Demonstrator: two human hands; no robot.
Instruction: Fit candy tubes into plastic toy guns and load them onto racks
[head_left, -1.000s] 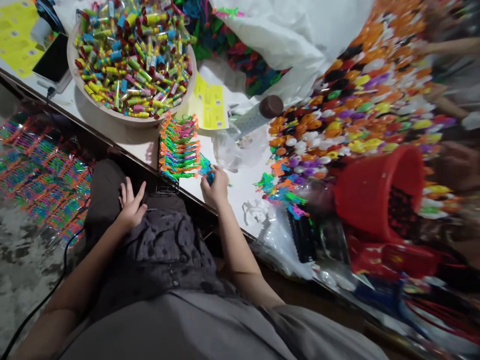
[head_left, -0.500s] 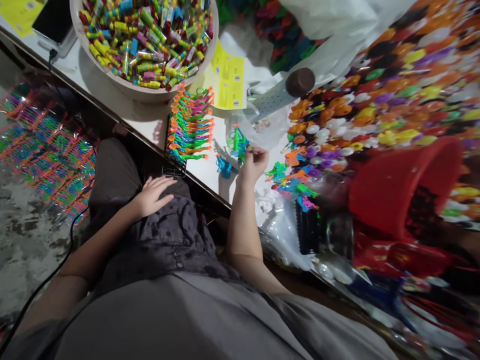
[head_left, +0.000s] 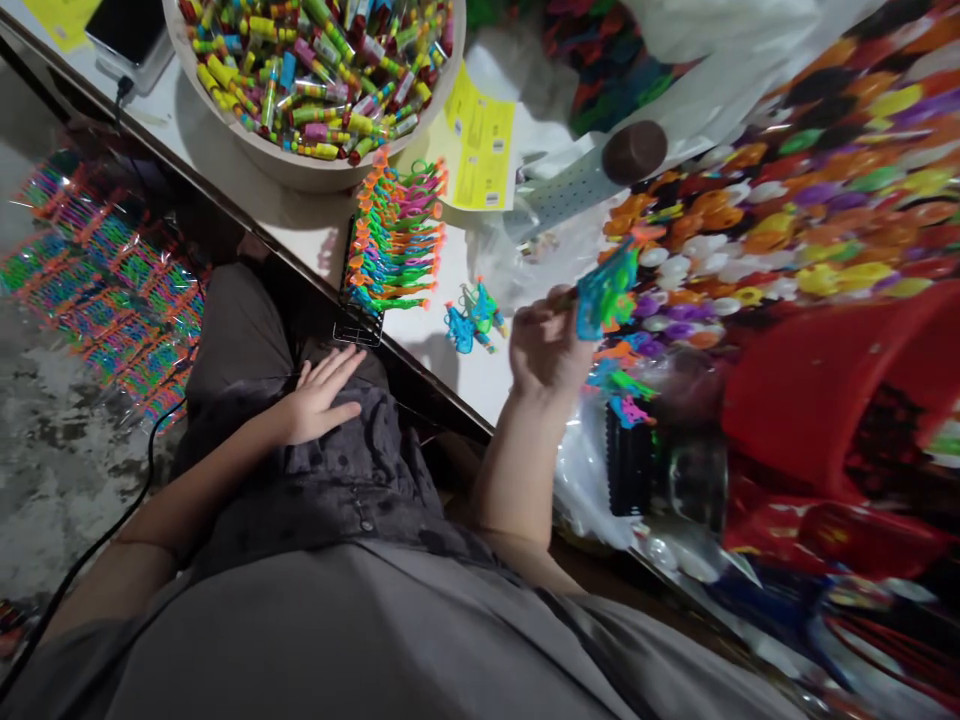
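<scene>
My right hand (head_left: 551, 340) is raised over the table, fingers curled round a blurred cluster of blue and green plastic toys (head_left: 607, 290) with an orange tip. Just left of it on the white tabletop lie a small blue plastic toy (head_left: 459, 330) and a green-and-blue one (head_left: 486, 305). Further left stands a tight row of bright plastic toys (head_left: 397, 240) with orange ends, set along a black holder at the table edge. My left hand (head_left: 321, 400) rests flat on my lap, fingers extended, holding nothing.
A round tub (head_left: 300, 170) of small striped tubes stands at the back left beside yellow label sheets (head_left: 480, 140). Behind lies a clear cylinder with a brown cap (head_left: 634, 152). Mixed plastic pieces (head_left: 787, 230), a red bucket (head_left: 810, 400) and loose toys (head_left: 626, 385) lie to the right.
My right hand has moved right and up from the loose toys, and the blue and green cluster now shows in its fingers. My left hand stays on my lap. The view has shifted slightly.
</scene>
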